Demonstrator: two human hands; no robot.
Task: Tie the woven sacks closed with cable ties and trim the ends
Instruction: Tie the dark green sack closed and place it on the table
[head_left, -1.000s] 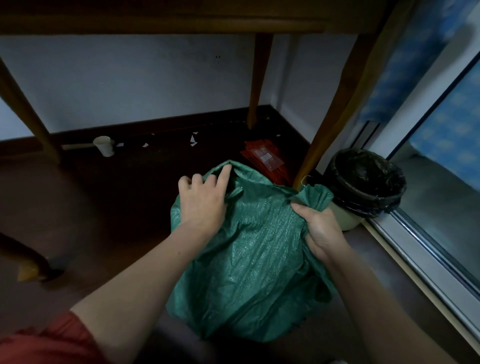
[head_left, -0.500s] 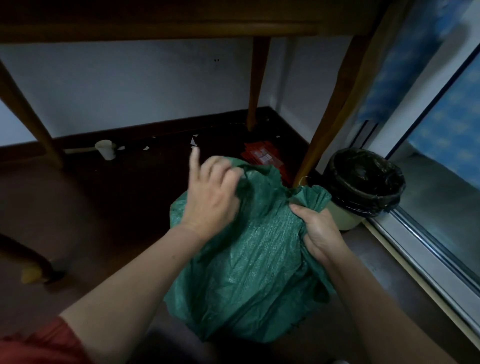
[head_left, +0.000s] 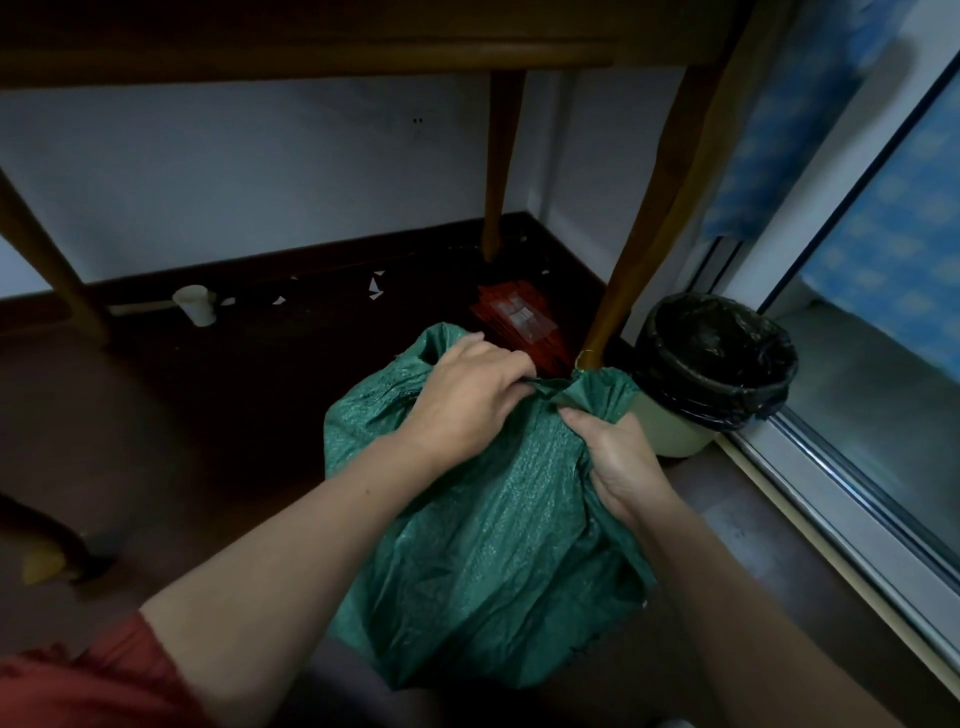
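Since a moment ago, the left hand (head_left: 470, 395) has dropped from the air onto the green woven sack (head_left: 483, 530), fingers curled into its gathered mouth. The right hand (head_left: 615, 460) grips the bunched fabric just beside it.

Your sack (head_left: 483, 545) stands on the floor (head_left: 208, 441), just before the table leg (head_left: 649, 218) nearest you. The bin (head_left: 675, 431) sits just right of it, beside the window track (head_left: 831, 493). Packets (head_left: 519, 322) lie behind the sack; a cup (head_left: 196, 305) sits back left, by the wall (head_left: 260, 182).
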